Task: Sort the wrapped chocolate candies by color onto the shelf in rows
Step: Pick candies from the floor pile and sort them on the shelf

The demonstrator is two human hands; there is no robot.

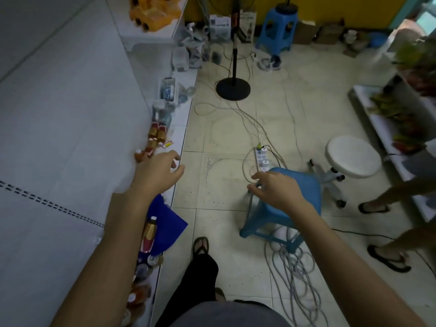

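Bottle-shaped wrapped candies stand on the low white shelf (182,128) along the left. A row of red and gold candies (157,134) runs toward orange ones (141,156). My left hand (157,172) hovers just in front of the orange ones with loosely spread fingers and holds nothing. Nearer me, one red and gold candy (149,234) lies on a blue bag (168,224), with more candies (142,270) below it, partly hidden by my left forearm. My right hand (273,187) reaches over the floor and grips the near corner of a blue plastic stool (304,185).
Cables (295,274) and a power strip (262,159) lie on the tiled floor. A black fan stand (233,88), a white round stool (354,156) and another person's feet in sandals (387,256) are to the right. Clear packages (168,89) stand farther along the shelf.
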